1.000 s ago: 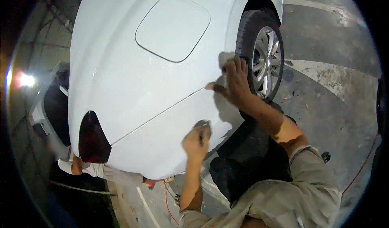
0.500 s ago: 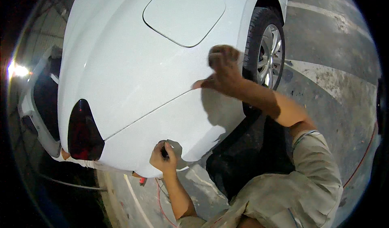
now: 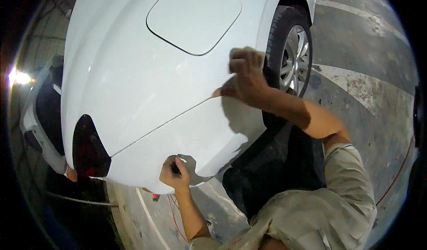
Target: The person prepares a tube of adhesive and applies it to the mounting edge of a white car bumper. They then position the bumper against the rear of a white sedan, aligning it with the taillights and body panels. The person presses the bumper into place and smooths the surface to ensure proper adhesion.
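Observation:
A white car body (image 3: pixel 147 85) fills the upper left, with its fuel flap (image 3: pixel 194 15), a dark tail light (image 3: pixel 89 148) and the rear wheel (image 3: pixel 291 58). My right hand (image 3: pixel 244 78) rests against the panel beside the wheel arch, fingers curled, holding nothing I can see. My left hand (image 3: pixel 175 174) is closed on a small dark tool (image 3: pixel 176 167) pressed to the lower edge of the white bumper (image 3: pixel 195 139). What the tool is cannot be made out.
Grey concrete floor (image 3: pixel 364 72) with white painted lines lies to the right. A red cable (image 3: pixel 171 210) runs on the ground under the bumper. A bright lamp (image 3: pixel 18 77) glares at the far left. My beige sleeve (image 3: pixel 329 205) fills the lower right.
My left hand has slid down the bumper from near its middle to its lower edge. My right hand stays on the panel by the wheel arch; the view has moved closer.

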{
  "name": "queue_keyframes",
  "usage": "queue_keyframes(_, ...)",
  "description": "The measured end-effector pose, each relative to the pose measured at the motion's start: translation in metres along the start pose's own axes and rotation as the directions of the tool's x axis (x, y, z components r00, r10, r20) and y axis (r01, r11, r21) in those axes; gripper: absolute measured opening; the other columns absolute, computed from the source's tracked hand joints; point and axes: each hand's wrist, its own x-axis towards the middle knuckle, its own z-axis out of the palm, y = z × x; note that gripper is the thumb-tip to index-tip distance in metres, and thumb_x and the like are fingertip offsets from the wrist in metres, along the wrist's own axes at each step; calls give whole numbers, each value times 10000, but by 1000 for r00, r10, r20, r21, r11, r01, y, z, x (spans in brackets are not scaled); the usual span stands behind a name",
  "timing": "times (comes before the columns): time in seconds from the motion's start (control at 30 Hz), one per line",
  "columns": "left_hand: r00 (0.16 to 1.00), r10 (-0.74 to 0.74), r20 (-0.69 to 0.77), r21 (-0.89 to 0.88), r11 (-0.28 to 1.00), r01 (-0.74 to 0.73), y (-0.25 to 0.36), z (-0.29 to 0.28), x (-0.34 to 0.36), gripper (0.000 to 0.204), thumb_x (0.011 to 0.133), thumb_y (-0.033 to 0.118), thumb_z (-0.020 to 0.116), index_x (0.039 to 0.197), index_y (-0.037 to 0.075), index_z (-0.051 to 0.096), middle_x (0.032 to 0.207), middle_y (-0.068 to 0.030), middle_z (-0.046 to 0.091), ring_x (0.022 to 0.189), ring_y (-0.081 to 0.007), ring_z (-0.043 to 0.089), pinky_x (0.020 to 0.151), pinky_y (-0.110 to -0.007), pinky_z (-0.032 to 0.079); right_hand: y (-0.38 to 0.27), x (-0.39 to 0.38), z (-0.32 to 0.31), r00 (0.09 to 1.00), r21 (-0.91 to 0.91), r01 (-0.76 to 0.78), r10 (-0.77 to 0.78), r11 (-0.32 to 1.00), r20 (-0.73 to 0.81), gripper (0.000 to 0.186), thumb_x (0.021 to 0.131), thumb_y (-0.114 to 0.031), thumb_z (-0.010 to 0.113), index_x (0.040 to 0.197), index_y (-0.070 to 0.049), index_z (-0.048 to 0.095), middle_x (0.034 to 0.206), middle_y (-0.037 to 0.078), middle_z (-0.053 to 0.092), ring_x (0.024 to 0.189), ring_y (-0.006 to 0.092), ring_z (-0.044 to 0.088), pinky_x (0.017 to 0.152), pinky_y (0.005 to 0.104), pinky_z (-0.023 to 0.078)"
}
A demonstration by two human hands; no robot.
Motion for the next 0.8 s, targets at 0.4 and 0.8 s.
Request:
queue_keyframes(0.4,999,-17,-45,-43,999,15,-2,14,1,172,849,143,620,809,-24,605,667,-89,611,554,-158,556,518,-268,448,11,3,11,970,-22,-239,240,971,28,828,497,-652,765,1045,-78,529,1187,188,433,1170,372,348,969,511,260)
queue_keyframes(0.8,923,244,297,482,797,-365,71,70,35,777,874,425,557,1387,-79,264,1488,-266,170,1388,-424,118,1100,-576,58,1,-81,2,579,983,-173,814,66,47,241,953,-277,493,965,-40,536,789,15,518,705,149,473,650,335,397)
